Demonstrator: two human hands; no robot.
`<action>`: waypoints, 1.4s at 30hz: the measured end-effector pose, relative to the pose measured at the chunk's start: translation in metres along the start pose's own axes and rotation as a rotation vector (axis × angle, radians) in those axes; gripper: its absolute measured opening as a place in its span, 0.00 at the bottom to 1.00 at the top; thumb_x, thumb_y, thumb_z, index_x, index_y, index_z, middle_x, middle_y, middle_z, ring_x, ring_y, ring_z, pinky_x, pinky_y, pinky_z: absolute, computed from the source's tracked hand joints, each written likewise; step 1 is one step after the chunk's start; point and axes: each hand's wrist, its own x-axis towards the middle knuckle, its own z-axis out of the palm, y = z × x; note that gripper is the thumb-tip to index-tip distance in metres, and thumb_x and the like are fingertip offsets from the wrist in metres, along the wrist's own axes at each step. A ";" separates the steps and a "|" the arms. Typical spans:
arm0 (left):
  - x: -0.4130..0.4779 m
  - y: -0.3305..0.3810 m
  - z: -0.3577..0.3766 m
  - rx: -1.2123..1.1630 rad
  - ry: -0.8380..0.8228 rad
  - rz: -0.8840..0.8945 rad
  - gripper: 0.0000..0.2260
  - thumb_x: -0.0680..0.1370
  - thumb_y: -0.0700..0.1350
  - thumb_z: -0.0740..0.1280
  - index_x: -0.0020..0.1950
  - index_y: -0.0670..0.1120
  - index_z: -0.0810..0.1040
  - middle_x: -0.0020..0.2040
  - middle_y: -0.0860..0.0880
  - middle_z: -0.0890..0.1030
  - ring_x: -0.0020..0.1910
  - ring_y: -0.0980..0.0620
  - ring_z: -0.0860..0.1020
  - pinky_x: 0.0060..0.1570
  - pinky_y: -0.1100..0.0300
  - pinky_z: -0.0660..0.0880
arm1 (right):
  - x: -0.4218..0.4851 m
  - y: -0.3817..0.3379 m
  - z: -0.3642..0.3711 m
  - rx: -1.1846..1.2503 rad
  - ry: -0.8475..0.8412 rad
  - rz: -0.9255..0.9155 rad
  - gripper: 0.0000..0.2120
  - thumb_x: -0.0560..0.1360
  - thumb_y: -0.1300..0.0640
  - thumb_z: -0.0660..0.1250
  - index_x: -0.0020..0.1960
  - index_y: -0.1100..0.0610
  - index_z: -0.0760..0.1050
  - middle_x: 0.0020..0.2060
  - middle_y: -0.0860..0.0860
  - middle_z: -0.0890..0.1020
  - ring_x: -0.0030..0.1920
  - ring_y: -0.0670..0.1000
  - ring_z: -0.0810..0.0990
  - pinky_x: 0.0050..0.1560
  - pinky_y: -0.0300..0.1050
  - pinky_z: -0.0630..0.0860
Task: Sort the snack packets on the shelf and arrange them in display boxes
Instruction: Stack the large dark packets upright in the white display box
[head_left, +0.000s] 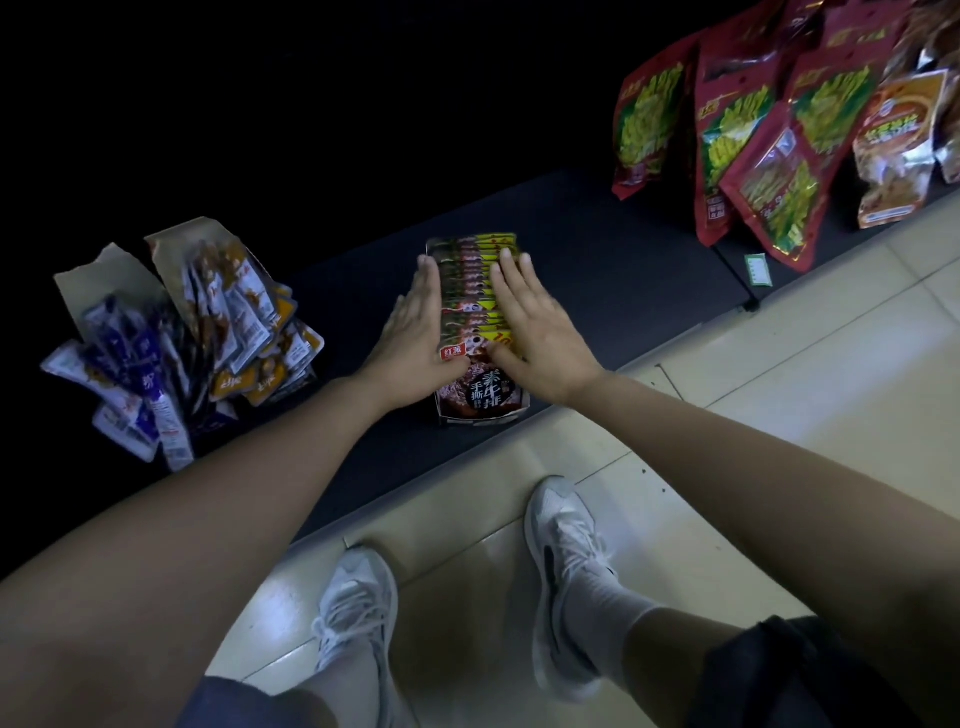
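We read 手撕 and 素牛排 in white on the dark front packet (480, 397) of the display box (523, 410). Its small red tag (451, 353) seems to say 红派. A red 10 stands on a yellow strip (506, 338) just behind. Print on the red bags (649, 119) is too blurred for us.

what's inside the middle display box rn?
A front-to-back row of red-and-yellow snack packets fills the display box. The left hand presses flat along the row's left side. The right hand lies flat over its right half, hiding part of it. The box floor is covered.
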 end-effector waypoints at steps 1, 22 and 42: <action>0.000 -0.001 -0.001 0.001 0.004 0.000 0.53 0.74 0.50 0.70 0.73 0.46 0.25 0.77 0.44 0.33 0.77 0.50 0.37 0.75 0.49 0.37 | 0.006 0.000 0.000 -0.007 -0.016 0.000 0.39 0.78 0.49 0.62 0.79 0.58 0.42 0.78 0.53 0.41 0.78 0.53 0.37 0.77 0.52 0.43; 0.000 0.007 0.002 -0.086 -0.028 -0.084 0.55 0.73 0.47 0.71 0.70 0.48 0.22 0.75 0.48 0.27 0.75 0.52 0.32 0.76 0.48 0.40 | 0.029 -0.001 0.006 -0.075 -0.048 -0.069 0.29 0.83 0.48 0.49 0.79 0.53 0.41 0.78 0.50 0.38 0.76 0.48 0.33 0.76 0.54 0.37; -0.005 0.000 0.025 -0.553 -0.019 -0.304 0.43 0.81 0.52 0.61 0.70 0.57 0.21 0.79 0.51 0.40 0.78 0.52 0.46 0.74 0.52 0.50 | -0.015 0.018 0.031 0.488 -0.066 0.188 0.42 0.80 0.52 0.62 0.77 0.48 0.31 0.77 0.48 0.35 0.78 0.49 0.42 0.76 0.56 0.53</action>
